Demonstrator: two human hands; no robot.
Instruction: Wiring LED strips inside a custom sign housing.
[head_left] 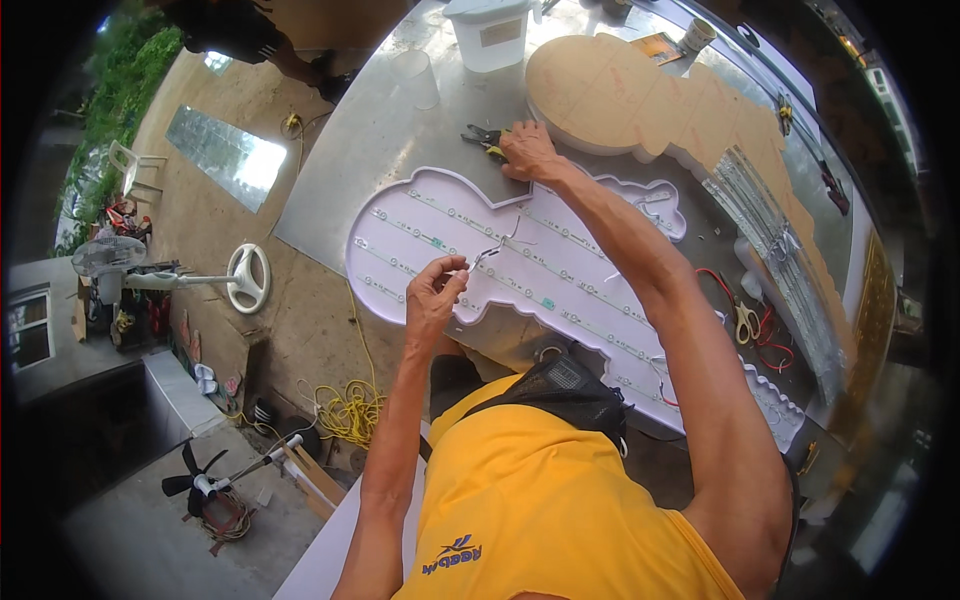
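Note:
On the metal table lies a shallow, curvy-edged white sign tray (362, 235) lined with rows of LED strips (465, 215). My left hand (437, 290) is closed above its near left part, finger and thumb pinching thin wires (484, 257) that rise from the tray. Beyond the far rim, my right hand (528, 150) is closed around the handles of black-and-yellow pliers (482, 136), which rest on or just over the tabletop. Their jaws point left. My right forearm crosses over the tray and hides part of it.
A clear plastic tub (490, 40) and a translucent cup (415, 80) stand toward the table's far side. A brown-faced cutout (600, 90) lies at the far right, with metal-coloured strips (775, 250), scissors (747, 324) and red wire nearby. Yellow cable (350, 412) coils on the floor.

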